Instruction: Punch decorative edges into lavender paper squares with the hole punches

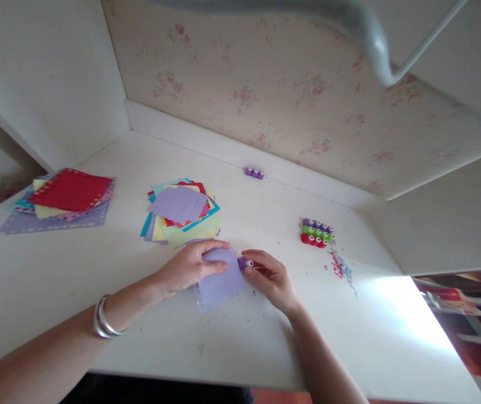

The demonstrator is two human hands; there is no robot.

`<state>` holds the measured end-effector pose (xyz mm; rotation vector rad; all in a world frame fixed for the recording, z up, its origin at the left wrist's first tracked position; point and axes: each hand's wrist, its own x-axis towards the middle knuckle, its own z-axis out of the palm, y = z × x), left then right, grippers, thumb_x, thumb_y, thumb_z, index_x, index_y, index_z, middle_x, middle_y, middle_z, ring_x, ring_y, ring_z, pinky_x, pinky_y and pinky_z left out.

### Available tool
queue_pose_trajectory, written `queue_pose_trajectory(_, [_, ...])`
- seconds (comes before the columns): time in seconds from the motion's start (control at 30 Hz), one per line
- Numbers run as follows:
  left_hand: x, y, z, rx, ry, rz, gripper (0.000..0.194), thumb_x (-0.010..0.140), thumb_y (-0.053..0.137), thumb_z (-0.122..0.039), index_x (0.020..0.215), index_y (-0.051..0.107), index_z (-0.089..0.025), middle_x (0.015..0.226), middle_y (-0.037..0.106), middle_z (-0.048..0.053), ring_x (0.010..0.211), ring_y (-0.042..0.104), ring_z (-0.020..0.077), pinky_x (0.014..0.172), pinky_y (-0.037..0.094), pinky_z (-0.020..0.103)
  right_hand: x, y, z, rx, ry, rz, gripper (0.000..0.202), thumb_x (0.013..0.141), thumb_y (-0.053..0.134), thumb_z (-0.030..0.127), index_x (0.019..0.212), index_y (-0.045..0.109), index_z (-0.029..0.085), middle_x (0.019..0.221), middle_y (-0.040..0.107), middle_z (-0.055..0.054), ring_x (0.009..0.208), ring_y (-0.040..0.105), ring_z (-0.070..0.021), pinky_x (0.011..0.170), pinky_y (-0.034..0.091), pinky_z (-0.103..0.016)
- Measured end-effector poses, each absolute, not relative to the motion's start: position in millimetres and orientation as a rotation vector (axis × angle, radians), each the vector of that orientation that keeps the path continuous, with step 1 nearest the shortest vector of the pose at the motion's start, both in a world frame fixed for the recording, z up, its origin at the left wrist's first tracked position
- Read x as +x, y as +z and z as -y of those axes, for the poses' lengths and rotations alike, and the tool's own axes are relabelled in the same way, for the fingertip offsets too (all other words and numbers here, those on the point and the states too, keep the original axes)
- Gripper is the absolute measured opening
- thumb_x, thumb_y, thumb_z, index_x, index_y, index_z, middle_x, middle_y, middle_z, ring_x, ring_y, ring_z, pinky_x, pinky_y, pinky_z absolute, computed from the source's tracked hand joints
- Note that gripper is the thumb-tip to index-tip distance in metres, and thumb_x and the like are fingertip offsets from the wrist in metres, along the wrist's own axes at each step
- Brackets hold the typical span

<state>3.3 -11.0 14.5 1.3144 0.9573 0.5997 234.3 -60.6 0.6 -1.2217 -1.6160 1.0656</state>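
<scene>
Near the centre of the frame, we hold the small purple punch between thumb and fingers of our right hand. Our left hand holds the purple sheet on the bench, with thumb and fingers a little apart. The punch lies to the right of the left hand, at the right edge of the sheet, and the right hand is the nearer one. Its long axis seems to go sideways, across this edge. We cannot tell how deep the paper sits inside.

Floral wallpaper rises behind a white tabletop.
</scene>
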Motion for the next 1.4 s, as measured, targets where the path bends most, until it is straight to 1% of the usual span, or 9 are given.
queue_pose_trajectory(0.17, [3.1, 14.6, 10.4, 1.32, 0.589, -0.963, 0.042, 0.074, 0.072, -0.035, 0.115, 0.067, -0.025, 0.119, 0.067, 0.002, 0.105, 0.064, 0.0235, 0.09, 0.05, 0.034, 234.2, 0.5, 61.1, -1.22, 1.053, 1.61, 0.021, 0.087, 0.067, 0.03, 0.108, 0.071, 0.031, 0.115, 0.067, -0.006, 0.104, 0.065, -0.022, 0.08, 0.058, -0.033])
queue_pose_trajectory(0.37, [3.3, 17.1, 10.3, 1.28, 0.556, -0.957, 0.046, 0.074, 0.072, -0.037, 0.117, 0.066, -0.023, 0.117, 0.068, 0.004, 0.103, 0.064, 0.0244, 0.089, 0.05, 0.034, 233.9, 0.5, 61.8, -1.19, 1.055, 1.64, 0.022, 0.087, 0.067, 0.027, 0.108, 0.072, 0.028, 0.117, 0.066, -0.008, 0.106, 0.064, -0.0217, 0.078, 0.059, -0.031])
queue_pose_trajectory(0.57, [3.3, 16.4, 10.2, 1.303, 0.552, -0.964, 0.043, 0.074, 0.073, -0.037, 0.115, 0.068, -0.024, 0.118, 0.068, 0.002, 0.104, 0.064, 0.024, 0.088, 0.05, 0.032, 231.8, 6.7, 62.7, -1.221, 0.989, 1.729, 0.02, 0.087, 0.066, 0.023, 0.107, 0.072, 0.026, 0.113, 0.067, -0.009, 0.098, 0.066, -0.0192, 0.074, 0.059, -0.028])
queue_pose_trajectory(0.73, [2.9, 16.3, 9.5, 1.324, 0.512, -0.996, 0.041, 0.075, 0.072, -0.038, 0.115, 0.068, -0.026, 0.118, 0.067, 0.001, 0.099, 0.065, 0.0222, 0.082, 0.051, 0.029, 231.5, 9.3, 64.3, -1.212, 0.905, 1.815, 0.02, 0.088, 0.066, 0.022, 0.106, 0.073, 0.025, 0.11, 0.067, -0.009, 0.096, 0.066, -0.0193, 0.072, 0.058, -0.027])
queue_pose_trajectory(0.83, [3.0, 16.5, 9.2, 1.353, 0.504, -1.013, 0.041, 0.075, 0.072, -0.038, 0.114, 0.069, -0.026, 0.12, 0.067, 0.001, 0.102, 0.064, 0.0225, 0.082, 0.051, 0.028, 231.8, 7.9, 64.6, -1.224, 0.873, 1.83, 0.02, 0.088, 0.066, 0.023, 0.106, 0.072, 0.025, 0.109, 0.068, -0.009, 0.094, 0.066, -0.019, 0.07, 0.058, -0.027])
queue_pose_trajectory(1.07, [2.8, 15.0, 9.3, 1.36, 0.483, -1.02, 0.042, 0.075, 0.072, -0.039, 0.114, 0.069, -0.026, 0.118, 0.068, 0.001, 0.106, 0.064, 0.0242, 0.08, 0.052, 0.028, 232.7, 5.0, 63.4, -1.211, 0.94, 1.776, 0.021, 0.088, 0.066, 0.024, 0.107, 0.072, 0.026, 0.109, 0.068, -0.008, 0.096, 0.066, -0.0188, 0.074, 0.058, -0.028])
queue_pose_trajectory(1.2, [2.5, 14.7, 8.8, 1.347, 0.48, -1.026, 0.042, 0.074, 0.072, -0.04, 0.114, 0.069, -0.026, 0.119, 0.068, 0.001, 0.107, 0.063, 0.0246, 0.081, 0.052, 0.029, 234.9, 4.4, 63.1, -1.24, 0.975, 1.753, 0.023, 0.088, 0.066, 0.024, 0.11, 0.071, 0.026, 0.11, 0.068, -0.008, 0.09, 0.067, -0.0175, 0.072, 0.058, -0.027])
queue_pose_trajectory(1.4, [1.8, 16.0, 8.7, 1.339, 0.489, -1.017, 0.042, 0.073, 0.073, -0.041, 0.113, 0.07, -0.025, 0.122, 0.068, 0.002, 0.112, 0.062, 0.0265, 0.085, 0.052, 0.03, 235.1, 3.1, 63.8, -1.19, 0.983, 1.744, 0.021, 0.087, 0.067, 0.022, 0.107, 0.072, 0.026, 0.11, 0.068, -0.008, 0.099, 0.066, -0.0199, 0.075, 0.058, -0.029])
